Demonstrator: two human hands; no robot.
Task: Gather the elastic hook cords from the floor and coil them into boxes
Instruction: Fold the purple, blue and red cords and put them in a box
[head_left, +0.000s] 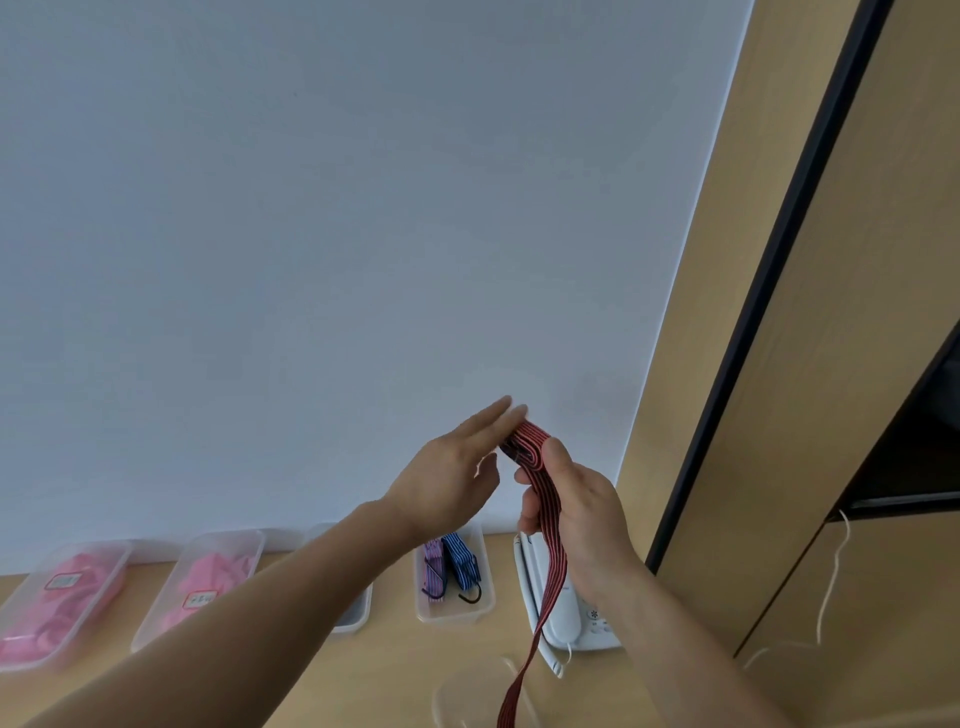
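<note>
- Coiling is the step in hand, we judge: the red cord (537, 499) is up in front of the white wall (311, 234), well above the desk (395, 675), partly folded into flat loops.
- Our right hand (582, 514) grips the stack of loops, thumb pressed on the near side and fingers curled behind. That pinch should be firm, since elastic springs open once it is slackened.
- Our left hand (447, 478) holds nothing. Its fingers (488, 418) are straight and close together, lying along the top fold. We cannot tell whether they touch it.
- A long tail hangs from the right hand, runs down past the telephone (571, 618) and leaves the bottom of the view. Its hook is not visible.
- The left hand should fetch the tail and lay each new fold the same length as the others, flat and untwisted, without stretching it.
- The unseen hook could snag the phone or the clear plastic piece (467, 691) as the tail rises, so we should draw it up slowly.
- The open box (452, 618) already holds a purple cord (434, 569) and a blue cord (462, 561), folded and side by side. We should make the red bundle as compact as those before lowering it in.
</note>
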